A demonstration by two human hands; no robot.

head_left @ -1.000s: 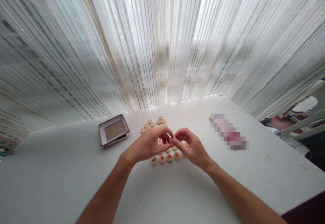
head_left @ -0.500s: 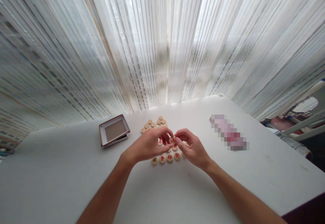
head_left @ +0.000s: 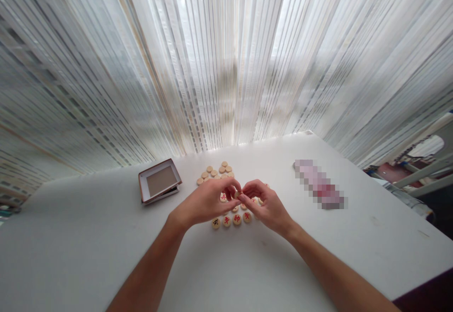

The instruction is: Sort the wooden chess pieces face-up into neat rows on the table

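Between my two hands, above the table, is a round wooden piece (head_left: 237, 195). My left hand (head_left: 214, 199) pinches it from the left, and the fingertips of my right hand (head_left: 261, 201) close on its right side. Beneath and in front of my hands, marked pieces stand in rows on the white table; the nearest row shows a black-marked piece (head_left: 215, 222) and several red-marked ones, such as this piece (head_left: 237, 219). Part of the rows is hidden by my hands. Behind them are several plain-faced pieces (head_left: 209, 169).
An open shallow box (head_left: 161, 180) sits at the left back of the white table (head_left: 198, 274). A blurred pink object (head_left: 318, 184) lies at the right. A striped curtain (head_left: 226, 66) hangs along the far edge. Various items are beyond the table's right side.
The held piece has turned so its red-marked face no longer shows plainly, and it has shifted slightly left. My right fingertips have moved slightly left with it.
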